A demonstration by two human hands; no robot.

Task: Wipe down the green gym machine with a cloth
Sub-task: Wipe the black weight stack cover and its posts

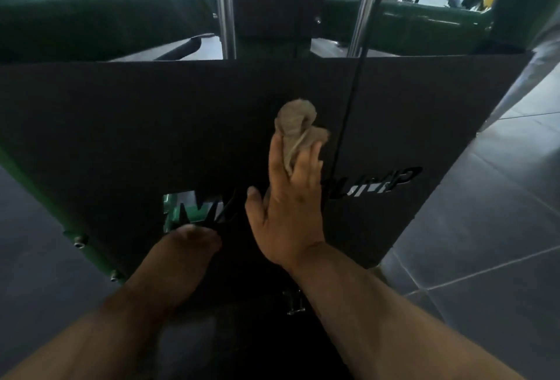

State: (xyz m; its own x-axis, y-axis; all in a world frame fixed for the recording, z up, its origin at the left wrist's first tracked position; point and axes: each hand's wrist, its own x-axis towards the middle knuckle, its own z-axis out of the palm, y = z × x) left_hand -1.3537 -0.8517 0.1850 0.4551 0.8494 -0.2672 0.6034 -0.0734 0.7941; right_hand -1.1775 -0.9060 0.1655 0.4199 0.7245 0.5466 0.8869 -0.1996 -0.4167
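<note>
Right fingers (306,164) lie straight and slightly spread, flat over the lower part of the cloth (298,133), pressing it onto the black panel (151,125) of the green gym machine (91,25); thumb sticks out to the side, off the cloth. So we read the right hand (288,210) as a flat-palm press, not a pinch. Left hand (188,243) is low, at the panel's cut-out with the green frame behind it; its fingers are hidden, so we can't tell whether they grip anything. The cloth is tan and bunched into a wad, its long axis running roughly up the panel in line with the fingers, free end pointing up toward the chrome guide rods (225,7). We'd judge it soft, light and limp: it'll roll or slide out under straight fingers, so better held by the bunched middle with fingers on top. The panel looks stiff and matte, should take firm pressure. A black cable (348,113) runs just right of the cloth and could snag it on sideways strokes.
</note>
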